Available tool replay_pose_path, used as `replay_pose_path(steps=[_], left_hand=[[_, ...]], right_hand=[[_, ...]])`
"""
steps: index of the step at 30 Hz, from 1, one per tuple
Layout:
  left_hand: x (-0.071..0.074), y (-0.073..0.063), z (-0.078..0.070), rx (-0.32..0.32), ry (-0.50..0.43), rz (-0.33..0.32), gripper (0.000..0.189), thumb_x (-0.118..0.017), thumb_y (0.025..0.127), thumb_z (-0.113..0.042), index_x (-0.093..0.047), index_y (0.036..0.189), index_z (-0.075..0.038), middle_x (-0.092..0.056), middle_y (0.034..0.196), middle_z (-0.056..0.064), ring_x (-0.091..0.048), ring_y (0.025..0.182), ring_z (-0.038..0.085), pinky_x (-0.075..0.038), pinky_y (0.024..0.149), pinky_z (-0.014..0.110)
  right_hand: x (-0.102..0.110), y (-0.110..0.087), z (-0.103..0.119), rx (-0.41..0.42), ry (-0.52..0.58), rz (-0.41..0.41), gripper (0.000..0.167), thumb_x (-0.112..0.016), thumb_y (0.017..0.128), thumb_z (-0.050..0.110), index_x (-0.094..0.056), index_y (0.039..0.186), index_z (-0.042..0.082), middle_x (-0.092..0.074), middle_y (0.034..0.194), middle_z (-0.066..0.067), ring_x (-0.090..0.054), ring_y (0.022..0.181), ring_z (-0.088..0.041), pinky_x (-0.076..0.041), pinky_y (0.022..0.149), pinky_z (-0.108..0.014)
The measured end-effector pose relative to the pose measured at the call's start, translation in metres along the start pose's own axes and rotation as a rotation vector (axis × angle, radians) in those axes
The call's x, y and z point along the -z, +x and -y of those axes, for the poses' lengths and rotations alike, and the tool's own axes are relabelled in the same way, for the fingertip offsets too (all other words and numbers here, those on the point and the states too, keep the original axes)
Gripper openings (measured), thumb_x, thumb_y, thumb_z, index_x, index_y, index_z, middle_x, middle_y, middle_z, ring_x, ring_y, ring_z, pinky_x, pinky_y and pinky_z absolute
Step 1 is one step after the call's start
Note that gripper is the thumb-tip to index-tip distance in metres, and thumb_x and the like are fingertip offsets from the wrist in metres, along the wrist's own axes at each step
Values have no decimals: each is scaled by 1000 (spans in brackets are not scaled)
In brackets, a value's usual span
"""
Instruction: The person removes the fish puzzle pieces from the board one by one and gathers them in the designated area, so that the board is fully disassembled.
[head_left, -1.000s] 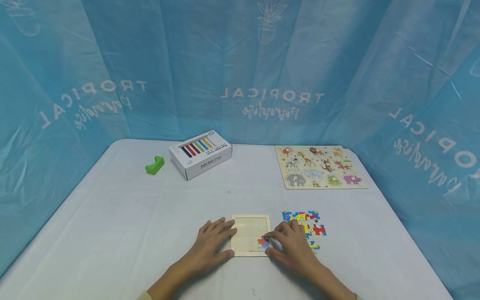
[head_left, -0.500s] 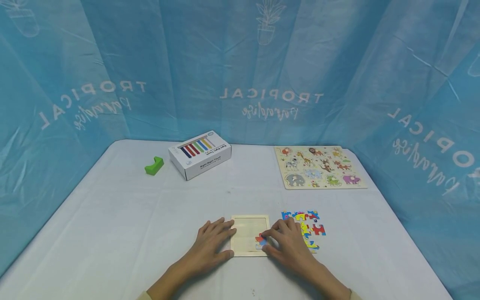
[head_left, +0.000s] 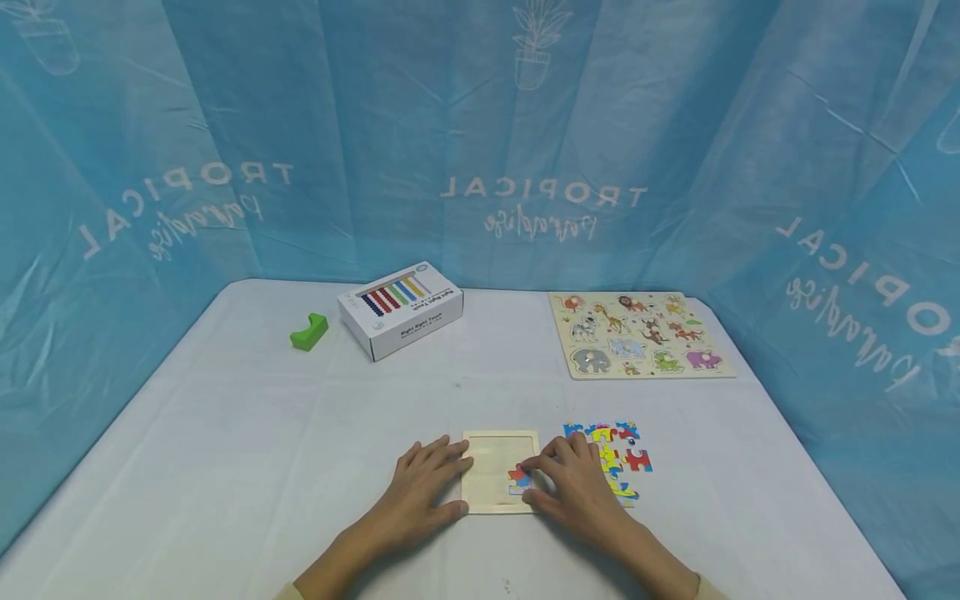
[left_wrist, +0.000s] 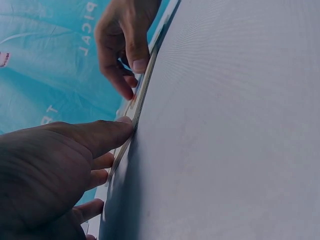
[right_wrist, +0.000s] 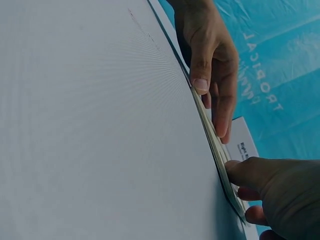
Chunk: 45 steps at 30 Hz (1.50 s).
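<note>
A shallow square wooden puzzle tray [head_left: 483, 475] lies on the white table in the head view. My left hand [head_left: 420, 483] rests along its left edge, fingers spread and thumb at the lower left corner. In the tray's lower right part is a red and blue jigsaw piece [head_left: 517, 478], a little apart from the frame. My right hand [head_left: 577, 487] holds this piece between index fingertip and thumb, other fingers curled. Loose jigsaw pieces [head_left: 637, 459], red, blue and yellow, lie right of the tray, partly hidden by the right hand. Both wrist views show the tray edge-on, hiding the piece.
A white box [head_left: 405, 308] with a bead-rack picture stands at the back, beside a green curved block [head_left: 309, 332]. An animal peg-puzzle board [head_left: 637, 335] lies at the back right. Blue printed curtains [head_left: 480, 125] surround the table [head_left: 225, 467].
My right hand has shifted slightly left and up with the jigsaw piece, moving it away from the tray's lower right corner. The left hand has stayed in place.
</note>
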<state>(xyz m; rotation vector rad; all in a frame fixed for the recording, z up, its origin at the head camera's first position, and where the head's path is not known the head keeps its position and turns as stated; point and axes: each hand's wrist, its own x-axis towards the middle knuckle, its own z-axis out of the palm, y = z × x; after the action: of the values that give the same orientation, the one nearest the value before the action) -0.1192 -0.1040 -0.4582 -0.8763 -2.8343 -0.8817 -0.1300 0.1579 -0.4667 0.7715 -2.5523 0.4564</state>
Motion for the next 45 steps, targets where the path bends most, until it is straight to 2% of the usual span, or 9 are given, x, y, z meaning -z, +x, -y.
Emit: replay_pose_path(steps=[11,23,36,45], left_hand=[[2,0,-1,-12,23,-13,51,-69,82,-26,-57,128,-9,-48,142,8,-36,137,35,-22,107,63],[2,0,-2,-16,23,-14,50,-69,81,-26,-58,127,-9,-49,142,8,-36,136,36,-22,107,63],[1,0,0,-25,10,-21,50,-69,82,-26,-57,127,-8,-48,142,9,-36,136,37,-22,107,65],[-1,0,1,-16,32,-26,51,-70,80,-26,-58,127,-9,-50,141,8,-38,136,35,-24,106,63]], right_hand=[[3,0,2,-44,19,54,30,-80,69,36,-72,95,25,-56,91,4,-39,87,-14,-30,75,-31],[2,-1,0,-22,23,35,25,-80,70,34,-72,92,26,-55,89,5,-40,87,-14,-29,74,-30],[3,-2,0,-37,36,44,26,-80,69,37,-73,92,26,-56,90,5,-40,88,-14,-29,77,-32],[13,-8,-7,5,11,-30,28,-81,67,31,-71,93,26,-57,91,5,-42,89,-15,-29,76,-32]])
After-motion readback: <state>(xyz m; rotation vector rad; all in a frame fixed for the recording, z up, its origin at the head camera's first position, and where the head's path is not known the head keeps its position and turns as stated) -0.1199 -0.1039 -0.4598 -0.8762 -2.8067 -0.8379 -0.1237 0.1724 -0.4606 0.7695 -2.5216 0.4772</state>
